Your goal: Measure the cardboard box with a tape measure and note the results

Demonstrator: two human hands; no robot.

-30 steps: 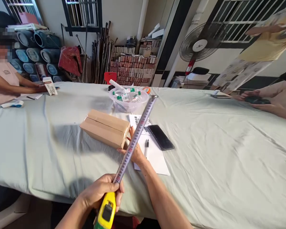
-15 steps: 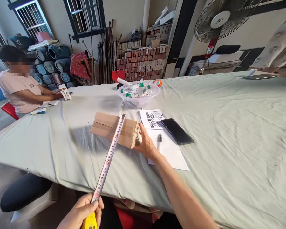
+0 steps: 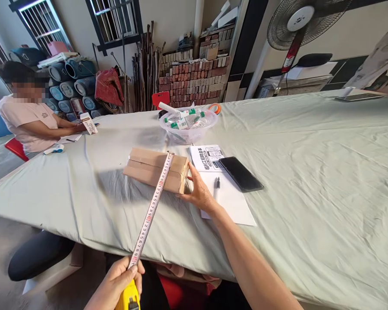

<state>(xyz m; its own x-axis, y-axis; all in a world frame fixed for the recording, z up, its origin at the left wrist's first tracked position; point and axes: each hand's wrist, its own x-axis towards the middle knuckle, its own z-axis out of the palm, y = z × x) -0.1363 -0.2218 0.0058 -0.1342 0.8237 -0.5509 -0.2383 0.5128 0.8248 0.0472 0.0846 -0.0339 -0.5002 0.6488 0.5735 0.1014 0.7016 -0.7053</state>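
A flat brown cardboard box point(image 3: 148, 168) lies on the table covered with a pale green cloth point(image 3: 310, 172). My right hand point(image 3: 198, 191) presses against the box's right end, fingers wrapped on its corner. My left hand point(image 3: 118, 286), at the bottom edge below the table, is closed on a yellow tape measure case point(image 3: 128, 299). Its extended blade point(image 3: 151, 206) runs up across the box, and the tip hook rests near the box's far edge.
Right of the box lie a printed sheet point(image 3: 210, 158), a white paper with a pen point(image 3: 217, 186) and a black phone point(image 3: 241, 173). A clear bowl of tubes point(image 3: 187, 125) stands behind. A person in pink point(image 3: 29, 120) sits at far left. A fan point(image 3: 297, 21) stands at the back right.
The tape blade swung down from pointing up over the bowl to lying across the box. My left hand dropped toward the bottom edge. My right hand stayed at the box's end.
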